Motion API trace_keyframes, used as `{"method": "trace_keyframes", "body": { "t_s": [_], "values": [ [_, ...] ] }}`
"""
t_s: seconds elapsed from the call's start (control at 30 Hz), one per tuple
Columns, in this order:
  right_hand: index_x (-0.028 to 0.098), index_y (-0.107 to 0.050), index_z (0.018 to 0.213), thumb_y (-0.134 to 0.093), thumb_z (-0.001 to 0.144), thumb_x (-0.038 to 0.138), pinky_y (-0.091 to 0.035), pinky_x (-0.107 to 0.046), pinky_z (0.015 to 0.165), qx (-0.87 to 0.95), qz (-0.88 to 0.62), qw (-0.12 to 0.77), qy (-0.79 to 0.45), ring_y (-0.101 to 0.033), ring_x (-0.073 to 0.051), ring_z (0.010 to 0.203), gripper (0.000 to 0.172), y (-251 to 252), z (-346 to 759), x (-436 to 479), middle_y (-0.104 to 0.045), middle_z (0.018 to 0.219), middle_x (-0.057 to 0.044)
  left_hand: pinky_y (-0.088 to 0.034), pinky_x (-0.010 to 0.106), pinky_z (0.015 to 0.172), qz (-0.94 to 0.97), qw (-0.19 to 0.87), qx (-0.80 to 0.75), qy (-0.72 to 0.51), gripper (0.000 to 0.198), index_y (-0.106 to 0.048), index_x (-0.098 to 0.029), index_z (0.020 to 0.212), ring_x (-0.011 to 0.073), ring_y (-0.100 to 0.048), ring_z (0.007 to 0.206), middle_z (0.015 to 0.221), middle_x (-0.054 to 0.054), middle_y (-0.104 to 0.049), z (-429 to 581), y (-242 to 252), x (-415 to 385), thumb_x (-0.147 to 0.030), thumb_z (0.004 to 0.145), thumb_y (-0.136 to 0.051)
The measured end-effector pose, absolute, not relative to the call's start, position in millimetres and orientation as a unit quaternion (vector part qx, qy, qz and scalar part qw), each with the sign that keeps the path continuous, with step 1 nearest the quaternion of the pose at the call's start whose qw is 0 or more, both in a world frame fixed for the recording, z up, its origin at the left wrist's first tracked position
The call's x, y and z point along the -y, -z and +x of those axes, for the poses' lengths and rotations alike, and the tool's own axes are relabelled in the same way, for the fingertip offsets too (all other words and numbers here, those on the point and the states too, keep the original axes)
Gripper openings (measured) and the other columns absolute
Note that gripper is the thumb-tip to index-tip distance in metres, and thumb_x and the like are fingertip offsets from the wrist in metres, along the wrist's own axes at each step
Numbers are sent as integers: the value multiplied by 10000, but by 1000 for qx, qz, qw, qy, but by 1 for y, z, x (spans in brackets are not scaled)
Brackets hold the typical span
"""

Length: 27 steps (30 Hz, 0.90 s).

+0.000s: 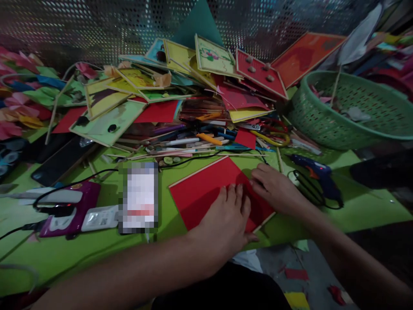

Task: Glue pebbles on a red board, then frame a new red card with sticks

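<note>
A red sheet of paper point(200, 202) edged with thin wooden sticks lies on the green tabletop in front of me. My left hand point(226, 215) rests flat on it, fingers stretched out across the lower right part and thumb near the front edge. At the sheet's right edge is my right hand point(274, 187), its fingers curled and bunched together against the border. Whatever those fingers may pinch is hidden. One pale stick point(198, 173) shows along the upper left edge.
A glue gun point(318, 174) lies at right below a green plastic basket point(351, 110). Left are a blurred-out phone point(138, 198) and a purple power strip point(90, 198) with cables. Behind are scissors point(277, 134), pens, sticks and several framed paper pieces point(109, 120).
</note>
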State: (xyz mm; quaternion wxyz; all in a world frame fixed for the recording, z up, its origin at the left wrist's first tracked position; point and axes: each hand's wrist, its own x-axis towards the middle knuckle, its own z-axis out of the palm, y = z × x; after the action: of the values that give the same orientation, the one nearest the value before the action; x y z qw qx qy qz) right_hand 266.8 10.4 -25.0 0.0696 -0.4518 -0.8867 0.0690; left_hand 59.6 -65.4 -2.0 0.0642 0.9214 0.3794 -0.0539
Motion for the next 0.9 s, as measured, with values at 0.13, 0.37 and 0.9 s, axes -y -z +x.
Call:
{"method": "trace_keyframes", "body": {
  "t_s": [0.13, 0.37, 0.9],
  "values": [
    [254, -473, 798, -473, 998, 240, -439, -344, 693, 879, -461, 94, -78, -567, -223, 774, 200, 27, 269, -7, -571, 814, -48, -438, 556, 1151, 924, 49, -376, 45, 898, -464, -21, 1547, 448, -401, 1490, 1618, 251, -394, 64, 12, 70, -715, 977, -457],
    [229, -596, 939, -550, 987, 261, -465, -320, 679, 852, -507, 91, -97, -651, -205, 773, 74, 13, 273, 1, -682, 882, -47, -427, 596, 1139, 922, 68, -382, -6, 968, -516, -30, 1515, 462, -356, 1507, 1620, 256, -395, 63, 22, 74, -791, 918, -478],
    [218, -558, 857, -497, 939, 193, -377, -322, 604, 846, -531, -27, -25, -642, -212, 671, 106, 2, 249, 4, -680, 815, -56, -401, 612, 1165, 921, 102, -375, 25, 1177, -445, 8, 1545, 470, -325, 1521, 1636, 281, -329, 64, 17, 71, -919, 820, -424]
  ]
}}
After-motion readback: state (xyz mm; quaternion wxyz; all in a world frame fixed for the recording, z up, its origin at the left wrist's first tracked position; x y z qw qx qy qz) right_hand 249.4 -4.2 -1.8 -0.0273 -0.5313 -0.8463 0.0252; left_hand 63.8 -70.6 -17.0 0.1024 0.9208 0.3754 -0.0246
